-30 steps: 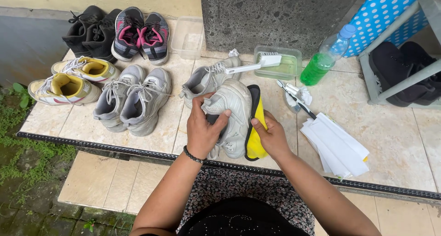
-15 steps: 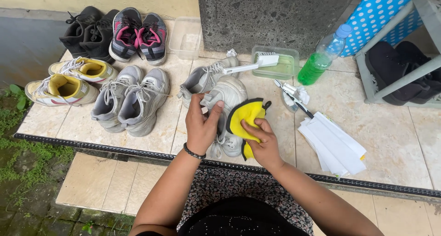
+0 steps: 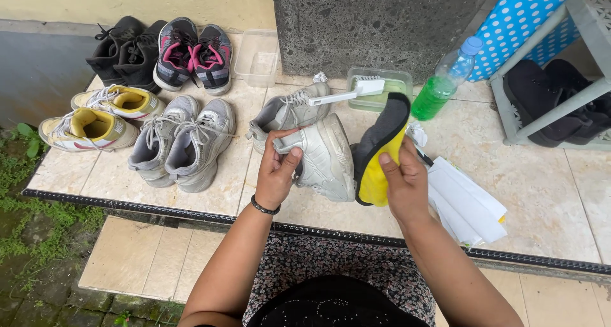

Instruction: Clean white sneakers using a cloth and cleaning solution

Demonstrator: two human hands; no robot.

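Note:
My left hand (image 3: 278,172) grips the opening of a white sneaker (image 3: 324,158) that lies on its side on the tiled ledge, sole facing right. My right hand (image 3: 402,180) holds a yellow and black insole (image 3: 380,150) upright, just right of the sneaker and apart from it. The matching white sneaker (image 3: 289,111) stands behind, with a white brush (image 3: 350,91) resting across it and a small green tray (image 3: 382,87).
Several more pairs of shoes: grey (image 3: 181,142), yellow-white (image 3: 102,114), pink-grey (image 3: 191,53), black (image 3: 124,47). A clear tub (image 3: 256,58), a bottle of green liquid (image 3: 442,85), white paper sheets (image 3: 468,203), a grey rack (image 3: 547,104) with dark shoes, a stone pillar (image 3: 375,25).
My right hand has pulled the insole out of the white sneaker and lifted it clear to the right. My left hand kept hold of the sneaker, which tipped onto its side.

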